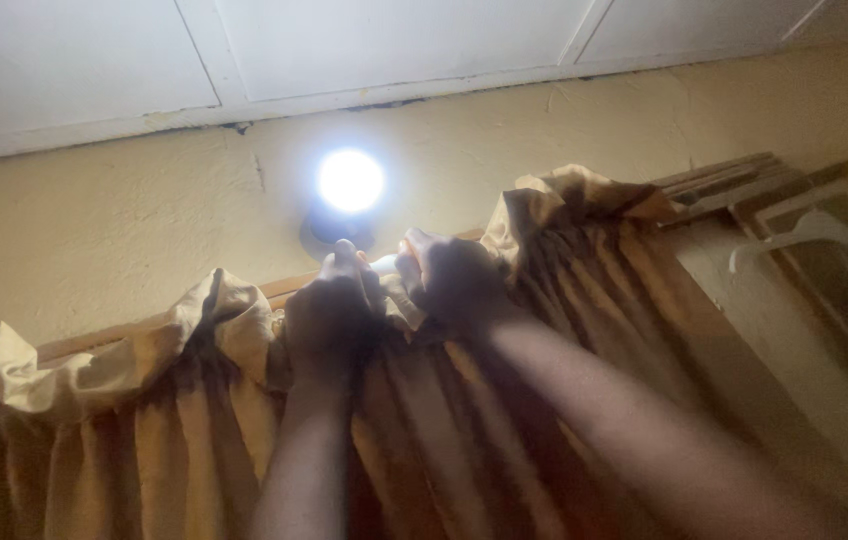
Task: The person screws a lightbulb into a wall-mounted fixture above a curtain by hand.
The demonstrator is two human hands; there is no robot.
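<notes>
Head view, looking up: both hands are raised to the top edge of a gathered mustard-yellow fabric curtain (464,440). The left hand (329,315) and right hand (449,280) are each closed, pinching its ruffled hem just beside each other, right under a glowing round wall lamp (349,185). There's a white plastic hanger (804,232) off right and open wall above.

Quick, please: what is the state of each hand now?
Left hand: closed, gripping the top of the curtain.
Right hand: closed on the same curtain top.
</notes>
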